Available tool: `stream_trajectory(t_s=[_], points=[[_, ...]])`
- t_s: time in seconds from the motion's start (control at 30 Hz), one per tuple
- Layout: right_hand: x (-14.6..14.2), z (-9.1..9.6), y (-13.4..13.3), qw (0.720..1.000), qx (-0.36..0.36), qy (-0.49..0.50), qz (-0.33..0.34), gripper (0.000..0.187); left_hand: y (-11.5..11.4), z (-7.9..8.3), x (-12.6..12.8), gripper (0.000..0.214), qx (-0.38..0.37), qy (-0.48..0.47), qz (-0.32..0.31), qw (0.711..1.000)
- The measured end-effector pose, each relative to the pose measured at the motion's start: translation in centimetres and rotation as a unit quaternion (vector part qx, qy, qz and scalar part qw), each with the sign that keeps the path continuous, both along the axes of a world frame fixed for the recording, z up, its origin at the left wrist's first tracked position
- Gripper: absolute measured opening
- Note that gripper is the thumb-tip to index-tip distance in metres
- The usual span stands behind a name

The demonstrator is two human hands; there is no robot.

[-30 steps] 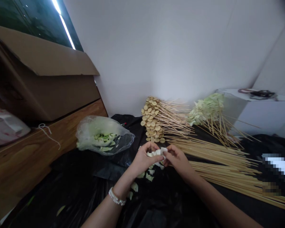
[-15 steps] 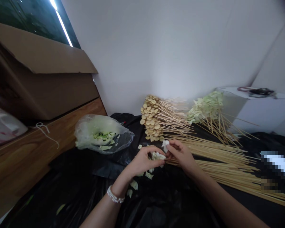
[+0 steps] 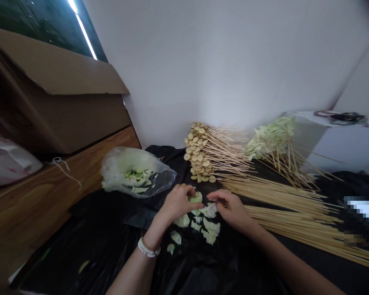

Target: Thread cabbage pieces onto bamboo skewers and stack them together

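My left hand, with a bead bracelet on its wrist, is curled over a pale green cabbage piece and pinches it. My right hand is closed in a pinch near the end of a bamboo skewer, just beside more cabbage pieces scattered on the black plastic sheet under both hands. Whether the right fingers grip the skewer I cannot make out.
A clear bag of cabbage lies left of the hands. Behind are skewers of round tan slices and skewered cabbage. Loose bamboo skewers fan out to the right. A cardboard box sits on a wooden ledge.
Both hands have dropped from in front of me to the sheet. The white pieces they held together have come apart, and more cabbage pieces now lie spread under the hands.
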State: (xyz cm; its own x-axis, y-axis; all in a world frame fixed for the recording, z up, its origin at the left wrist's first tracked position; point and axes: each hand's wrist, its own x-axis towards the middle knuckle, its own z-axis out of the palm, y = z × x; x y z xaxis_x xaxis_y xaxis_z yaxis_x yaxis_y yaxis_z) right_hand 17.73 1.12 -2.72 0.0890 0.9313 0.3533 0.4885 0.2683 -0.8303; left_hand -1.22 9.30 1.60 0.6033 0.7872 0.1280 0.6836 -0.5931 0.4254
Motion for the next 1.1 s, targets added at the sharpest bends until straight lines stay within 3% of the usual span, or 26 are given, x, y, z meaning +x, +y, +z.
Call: stream_trajectory(t_s=[0.2,0.3,0.5,0.63,0.7,0.77,0.9,0.97,1.1], points=[[-0.2,0.1,-0.2,0.999,-0.009,-0.046,0.005,0.025,0.3,0.9,-1.2,0.072,-0.05,0.025,-0.101,0.993],[-0.2,0.2,-0.2,0.998,-0.007,-0.058,0.002,0.023,0.6,0.9,-1.6,0.07,-0.065,0.019,-0.137,0.988],[-0.2,0.3,-0.2,0.999,-0.001,-0.051,0.003,0.023,0.9,0.7,-1.6,0.052,-0.046,-0.05,-0.133,0.989],[-0.4,0.2,-0.3,0.999,-0.006,-0.03,0.011,0.024,0.8,1.3,-1.2,0.041,-0.058,-0.17,-0.067,0.981],[-0.5,0.3,-0.3,1.0,-0.009,-0.027,0.01,0.021,0.7,1.5,-0.7,0.04,-0.112,-0.252,-0.041,0.96],[-0.6,0.6,-0.4,1.0,-0.01,-0.011,0.002,0.019,0.4,1.4,-0.1,0.039,-0.192,-0.34,-0.025,0.92],[-0.8,1.3,-0.7,0.999,-0.017,0.034,-0.006,0.051,-0.5,0.8,1.5,0.042,-0.317,-0.444,-0.022,0.838],[-0.9,1.4,-0.8,0.998,-0.029,0.047,0.006,0.057,-1.1,0.6,2.1,0.045,-0.352,-0.454,-0.029,0.818],[-1.0,1.2,-0.7,0.992,-0.049,0.112,0.019,0.048,-1.8,0.4,2.5,0.047,-0.389,-0.448,-0.04,0.804]])
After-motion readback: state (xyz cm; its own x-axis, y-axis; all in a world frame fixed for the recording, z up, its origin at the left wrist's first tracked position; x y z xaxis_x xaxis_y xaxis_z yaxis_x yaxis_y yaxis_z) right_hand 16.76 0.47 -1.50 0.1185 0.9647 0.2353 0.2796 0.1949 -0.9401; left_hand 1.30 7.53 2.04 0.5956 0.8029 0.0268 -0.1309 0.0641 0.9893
